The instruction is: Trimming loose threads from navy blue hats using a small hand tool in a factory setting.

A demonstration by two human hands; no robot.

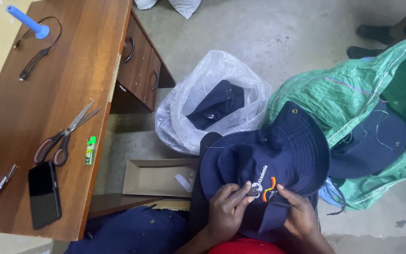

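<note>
1. The navy bucket hat (264, 160) lay crown-up on the person's lap, near the lower middle of the view; its embroidered emblem (265, 186) faced the camera, with a loose thread end showing beside it.
2. The left hand (226, 209) had its fingers (238, 194) pressed together on a small dark tool (251, 192) at the emblem; what kind of tool it was could not be told. The right hand (299, 211) had its fingers (287, 192) clamped on the brim, holding the cloth taut.
3. Judged risk: the tool sat right at the stitching; a slip or too deep a bite would probably nick the emblem or the cloth; the right fingertips lay near enough to be caught.
4. Judged risk: the hat rested only on the lap; a slackened grip could let it slide to the floor.
5. A cardboard box (158, 176) stood open just beside the knees; beyond it a clear plastic bag (203, 89) and a green woven sack (353, 94) held more navy hats.
6. The wooden worktop (52, 94) to the left carried scissors (64, 134), a green lighter (90, 150) at the very edge, and a dark phone (44, 194); a knock might tip the lighter off.
</note>
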